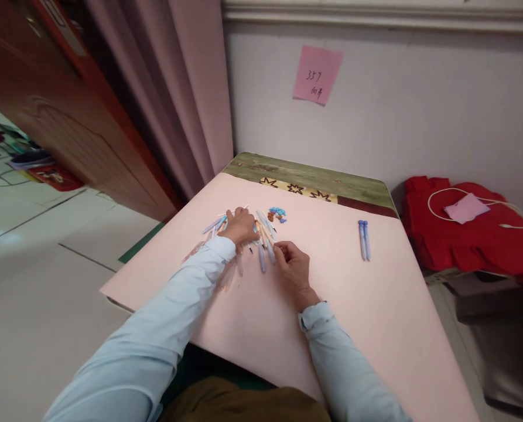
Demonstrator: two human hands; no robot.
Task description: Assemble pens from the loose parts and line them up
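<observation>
A scatter of pastel pens and pen parts (263, 237) lies on the pink table cover (358, 305). My left hand (242, 226) rests palm down on the left side of the pile, fingers curled over some pens. My right hand (293, 265) sits just right of the pile, its fingers pinched near a light blue pen barrel (270, 251); what they hold is too small to name. Small blue caps (279, 213) lie at the far edge of the pile. Two blue pens (363, 238) lie side by side apart to the right.
A pink note (317, 74) is stuck on the wall behind the table. A red cloth with a white cord (467, 231) lies to the right. A curtain (177, 88) and a wooden door (68, 117) stand at the left; the table's near-left edge drops to tiled floor.
</observation>
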